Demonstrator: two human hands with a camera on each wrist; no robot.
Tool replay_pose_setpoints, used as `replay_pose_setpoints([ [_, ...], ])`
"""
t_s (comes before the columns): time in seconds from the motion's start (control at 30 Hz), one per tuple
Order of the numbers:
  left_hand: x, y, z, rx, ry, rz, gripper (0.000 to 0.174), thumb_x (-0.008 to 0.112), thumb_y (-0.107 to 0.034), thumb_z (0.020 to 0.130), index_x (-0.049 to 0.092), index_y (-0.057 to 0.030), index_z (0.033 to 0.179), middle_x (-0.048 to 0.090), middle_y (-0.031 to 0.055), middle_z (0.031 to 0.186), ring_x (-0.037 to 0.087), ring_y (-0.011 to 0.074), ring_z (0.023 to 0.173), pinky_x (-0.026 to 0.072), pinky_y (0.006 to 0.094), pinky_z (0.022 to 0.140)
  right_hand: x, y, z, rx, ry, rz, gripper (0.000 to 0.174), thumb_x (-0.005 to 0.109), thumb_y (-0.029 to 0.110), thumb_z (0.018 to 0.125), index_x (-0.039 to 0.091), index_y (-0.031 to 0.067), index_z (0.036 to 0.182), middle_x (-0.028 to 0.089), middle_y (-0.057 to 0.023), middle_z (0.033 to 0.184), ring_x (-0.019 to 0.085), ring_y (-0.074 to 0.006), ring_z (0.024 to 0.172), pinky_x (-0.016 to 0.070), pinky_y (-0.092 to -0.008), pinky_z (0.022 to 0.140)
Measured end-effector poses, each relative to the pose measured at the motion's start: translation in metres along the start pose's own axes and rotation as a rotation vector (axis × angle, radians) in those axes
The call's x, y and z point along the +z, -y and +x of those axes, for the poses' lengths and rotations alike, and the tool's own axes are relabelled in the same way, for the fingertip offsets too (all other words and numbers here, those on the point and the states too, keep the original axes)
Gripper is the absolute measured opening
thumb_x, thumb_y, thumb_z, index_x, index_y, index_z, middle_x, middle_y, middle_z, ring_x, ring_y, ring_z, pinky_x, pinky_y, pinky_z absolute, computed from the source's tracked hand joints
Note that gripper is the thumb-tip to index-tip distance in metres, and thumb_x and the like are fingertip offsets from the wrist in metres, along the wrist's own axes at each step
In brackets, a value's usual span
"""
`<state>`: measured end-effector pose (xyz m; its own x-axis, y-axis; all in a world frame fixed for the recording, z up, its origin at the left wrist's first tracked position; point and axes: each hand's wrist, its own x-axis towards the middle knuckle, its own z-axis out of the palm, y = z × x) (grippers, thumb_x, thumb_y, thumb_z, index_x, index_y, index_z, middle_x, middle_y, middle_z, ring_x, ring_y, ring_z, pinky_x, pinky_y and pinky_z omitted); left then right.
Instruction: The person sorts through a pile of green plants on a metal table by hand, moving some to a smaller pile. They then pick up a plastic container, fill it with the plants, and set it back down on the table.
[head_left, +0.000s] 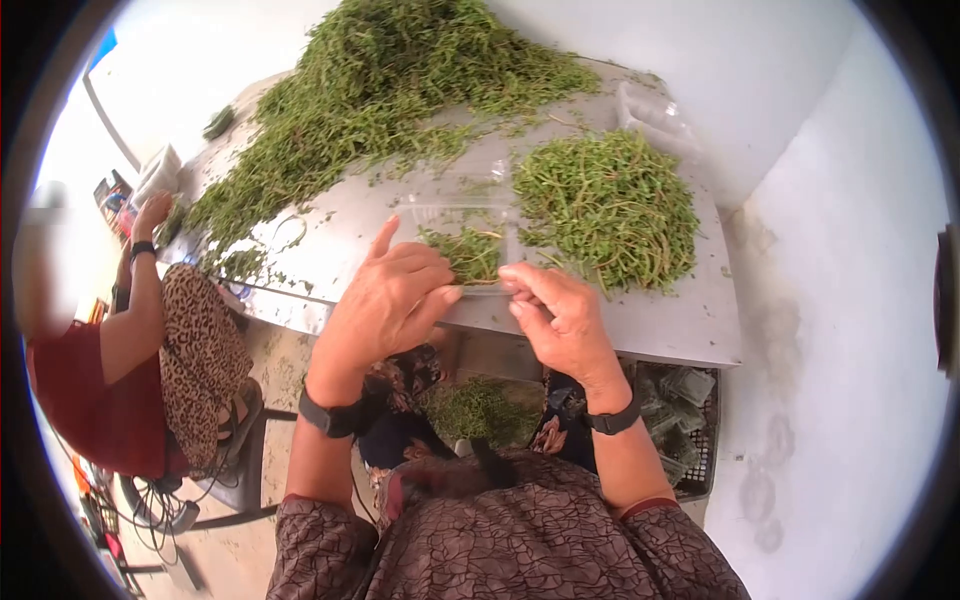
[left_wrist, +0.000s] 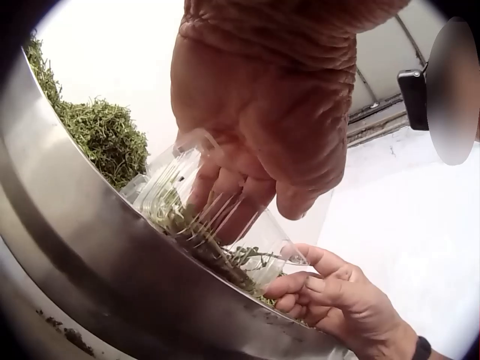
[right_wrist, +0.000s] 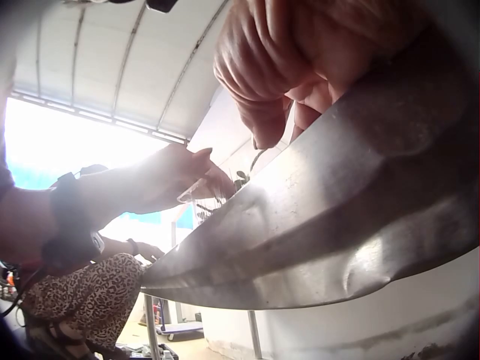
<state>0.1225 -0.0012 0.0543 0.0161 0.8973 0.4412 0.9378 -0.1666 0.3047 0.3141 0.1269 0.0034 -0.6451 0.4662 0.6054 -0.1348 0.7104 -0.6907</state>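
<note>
the left hand (left_wrist: 262, 97) fills the upper middle of the frame, its fingers (left_wrist: 225, 199) reaching down into a clear plastic container (left_wrist: 161, 187) and pressing on the green sprigs (left_wrist: 217, 255) inside. at the lower right the right hand (left_wrist: 337, 300) pinches the container's corner, fingers curled. the steel table edge (left_wrist: 90, 247) runs diagonally from upper left to lower right, with a herb pile (left_wrist: 105, 139) behind it at the left.

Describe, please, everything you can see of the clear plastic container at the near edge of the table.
The clear plastic container is a thin, see-through box, open, with its lid lying flat behind it. It sits level on the steel table at the near edge, partly filled with green herb sprigs. The left hand presses fingers inside; the right hand pinches its near right corner.
</note>
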Motion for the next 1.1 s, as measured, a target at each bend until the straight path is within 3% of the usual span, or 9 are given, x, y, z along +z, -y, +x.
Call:
replay_pose_setpoints([
  [0.07, -0.003, -0.003, -0.003, 0.044, -0.080, 0.034, 0.017, 0.068, -0.013, 0.082, 0.069, -0.0018, 0.095, 0.070, 0.0114, 0.104, 0.063, 0.0301, 0.106, 0.0262, 0.0552, 0.115, -0.001, 0.001, -0.001, 0.020, -0.018, -0.015, 0.037, 0.065, -0.004, 0.081, 0.062, 0.0071, 0.117, 0.069, -0.0125, 0.090, 0.067, -0.0276, 0.080, 0.0539, -0.0362, 0.070],
  [0.1, -0.002, -0.003, -0.007, 0.052, -0.111, 0.042, 0.024, 0.070, -0.003, 0.072, 0.068, -0.0011, 0.096, 0.069, 0.0116, 0.107, 0.062, 0.0307, 0.107, 0.0311, 0.0537, 0.112, -0.001, 0.000, -0.001, 0.017, -0.004, -0.029, 0.038, 0.064, -0.003, 0.081, 0.062, 0.0071, 0.117, 0.069, -0.0128, 0.088, 0.067, -0.0284, 0.079, 0.0533, -0.0368, 0.069],
  [0.2, -0.002, -0.007, -0.010, 0.054, -0.119, 0.135, 0.025, 0.068, -0.001, 0.072, 0.068, -0.0013, 0.097, 0.068, 0.0113, 0.108, 0.060, 0.0304, 0.108, 0.0351, 0.0524, 0.109, -0.001, 0.000, -0.001, 0.012, 0.009, -0.049, 0.038, 0.063, -0.003, 0.081, 0.062, 0.0062, 0.118, 0.067, -0.0136, 0.086, 0.065, -0.0307, 0.075, 0.0517, -0.0383, 0.067],
  [0.23, -0.003, -0.009, -0.009, 0.081, -0.125, 0.176, 0.027, 0.066, 0.002, 0.071, 0.068, -0.0016, 0.098, 0.068, 0.0109, 0.108, 0.060, 0.0303, 0.107, 0.0402, 0.0492, 0.102, -0.001, 0.000, -0.001, 0.003, 0.002, -0.034, 0.038, 0.063, -0.003, 0.081, 0.062, 0.0058, 0.118, 0.067, -0.0136, 0.086, 0.065, -0.0307, 0.076, 0.0520, -0.0384, 0.067],
  [0.53, 0.028, 0.000, -0.018, 0.071, -0.383, 0.219, 0.031, 0.060, 0.006, 0.067, 0.067, -0.0019, 0.096, 0.065, 0.0101, 0.103, 0.059, 0.0299, 0.102, 0.0424, 0.0432, 0.092, 0.001, 0.001, -0.003, 0.002, -0.058, 0.008, 0.034, 0.061, -0.002, 0.084, 0.060, 0.0035, 0.117, 0.070, -0.0155, 0.091, 0.069, -0.0307, 0.080, 0.0554, -0.0372, 0.069],
  [0.8, 0.053, 0.014, -0.017, -0.032, -0.541, 0.104, 0.038, 0.057, 0.009, 0.069, 0.067, -0.0033, 0.103, 0.065, 0.0103, 0.112, 0.057, 0.0313, 0.110, 0.0387, 0.0455, 0.099, 0.001, 0.000, -0.005, -0.001, -0.094, -0.011, 0.026, 0.063, 0.000, 0.085, 0.062, 0.0018, 0.111, 0.069, -0.0156, 0.084, 0.068, -0.0311, 0.077, 0.0546, -0.0368, 0.066],
  [0.9, 0.065, 0.015, -0.016, -0.071, -0.607, 0.062, 0.038, 0.057, 0.008, 0.071, 0.066, -0.0041, 0.106, 0.064, 0.0104, 0.117, 0.054, 0.0329, 0.117, 0.0359, 0.0467, 0.103, -0.001, -0.001, -0.004, -0.005, -0.067, -0.099, 0.022, 0.065, 0.004, 0.086, 0.066, 0.0029, 0.108, 0.070, -0.0123, 0.085, 0.067, -0.0255, 0.074, 0.0525, -0.0332, 0.066],
  [0.97, 0.066, 0.010, -0.018, -0.083, -0.612, 0.075, 0.040, 0.058, 0.005, 0.071, 0.065, -0.0055, 0.109, 0.061, 0.0105, 0.126, 0.049, 0.0348, 0.124, 0.0316, 0.0483, 0.107, 0.000, 0.000, -0.004, -0.021, -0.092, -0.078, 0.016, 0.064, 0.004, 0.085, 0.065, 0.0011, 0.101, 0.066, -0.0157, 0.079, 0.064, -0.0326, 0.069, 0.0512, -0.0381, 0.062],
  [1.1, 0.063, 0.002, -0.020, -0.090, -0.557, 0.128, 0.047, 0.056, 0.010, 0.074, 0.063, -0.0061, 0.117, 0.058, 0.0105, 0.132, 0.044, 0.0344, 0.132, 0.0324, 0.0457, 0.110, 0.000, 0.001, -0.004, -0.035, -0.107, -0.070, 0.014, 0.065, 0.004, 0.085, 0.066, 0.0011, 0.099, 0.066, -0.0156, 0.078, 0.065, -0.0324, 0.070, 0.0516, -0.0376, 0.063],
])
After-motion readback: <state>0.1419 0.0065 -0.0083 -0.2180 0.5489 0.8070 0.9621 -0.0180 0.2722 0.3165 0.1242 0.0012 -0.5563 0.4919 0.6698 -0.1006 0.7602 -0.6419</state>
